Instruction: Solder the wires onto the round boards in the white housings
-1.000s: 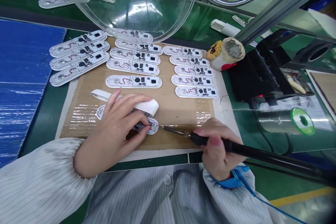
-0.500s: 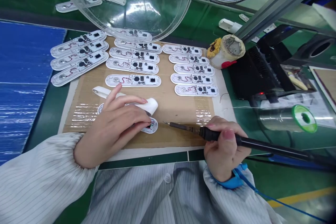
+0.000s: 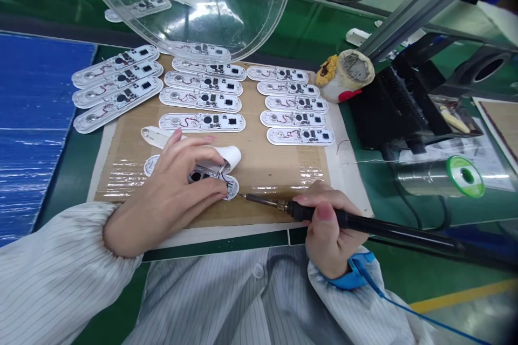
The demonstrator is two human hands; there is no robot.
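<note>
My left hand [image 3: 174, 188] rests over a small circuit board [image 3: 232, 186] on the cardboard. Its thumb presses near the board's right end, while the bent fingers hold a white curved cover [image 3: 231, 157] tilted up behind it. Thin wires run between cover and board; my hand hides most of the board's middle. In my right hand [image 3: 334, 226], closed round the dark handle, is a soldering iron [image 3: 263, 200]. Its tip points left, close to the board's right end; I cannot tell whether they touch.
Rows of white-backed circuit boards [image 3: 202, 123] lie beyond my hands. A clear round lens [image 3: 226, 27] hangs above them. At the right are a solder spool [image 3: 441, 175], a black iron stand [image 3: 384, 108] and a crusted pot [image 3: 352, 73]. A blue sheet [image 3: 40, 135] lies left.
The soldering iron's tip has moved left to the board's end. My left fingers have shifted, the cover is raised more, and more of the board and its wires show.
</note>
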